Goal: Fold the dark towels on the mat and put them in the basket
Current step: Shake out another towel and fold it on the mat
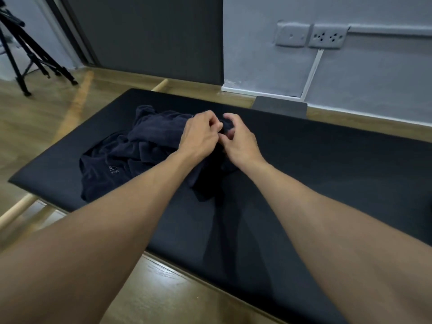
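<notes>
Dark towels (131, 155) lie in a crumpled heap on the left half of the mat (315, 174), unfolded, with a pale printed mark showing on the near fold. How many towels make up the heap cannot be told.

Left hand (199, 134) sits at the heap's far right edge, fingers curled, pinching dark cloth. Right hand (238, 139) is just beside it, almost touching, thumb and curled fingers closed on the same bunched bit of cloth between the two hands. A length of the fabric hangs or trails from the grip toward the near side, passing under the left forearm.

The mat rests on a wooden floor (35, 127). A wooden pole (16, 209) shows at its near left edge and another wooden pole (160, 85) at its far edge. A grey pad (279, 108) lies against the mat's far edge, near the wall. Wall sockets (311, 36) are mounted above it. A tripod (28, 54) stands well apart at far left. Nothing lies on the mat's right half between the hands and the wall.
</notes>
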`<state>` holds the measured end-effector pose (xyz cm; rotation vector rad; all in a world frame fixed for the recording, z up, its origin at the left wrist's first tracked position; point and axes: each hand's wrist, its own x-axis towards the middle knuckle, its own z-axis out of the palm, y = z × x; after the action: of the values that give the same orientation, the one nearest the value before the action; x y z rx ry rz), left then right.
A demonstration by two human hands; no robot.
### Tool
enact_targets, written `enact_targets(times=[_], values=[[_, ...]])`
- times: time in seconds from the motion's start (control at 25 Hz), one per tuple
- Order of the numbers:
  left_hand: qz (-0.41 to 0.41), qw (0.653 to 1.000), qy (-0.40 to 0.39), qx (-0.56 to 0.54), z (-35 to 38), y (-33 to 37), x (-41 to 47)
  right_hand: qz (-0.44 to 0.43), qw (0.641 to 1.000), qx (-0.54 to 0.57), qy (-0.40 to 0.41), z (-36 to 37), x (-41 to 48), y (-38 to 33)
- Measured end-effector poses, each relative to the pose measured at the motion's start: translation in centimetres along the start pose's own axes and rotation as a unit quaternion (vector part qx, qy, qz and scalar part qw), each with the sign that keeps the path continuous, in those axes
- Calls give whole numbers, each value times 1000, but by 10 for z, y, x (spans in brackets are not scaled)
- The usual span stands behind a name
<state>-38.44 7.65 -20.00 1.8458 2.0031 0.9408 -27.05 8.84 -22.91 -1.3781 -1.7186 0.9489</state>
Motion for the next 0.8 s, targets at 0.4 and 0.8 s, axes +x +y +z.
enact_targets(times=[0.4,0.8], values=[[146,979,129,-57,-93,144,33,-146,983,36,101,-131,16,-96],[187,975,-33,115,-74,149,10,-161,925,-176,296,-272,-32,-79]])
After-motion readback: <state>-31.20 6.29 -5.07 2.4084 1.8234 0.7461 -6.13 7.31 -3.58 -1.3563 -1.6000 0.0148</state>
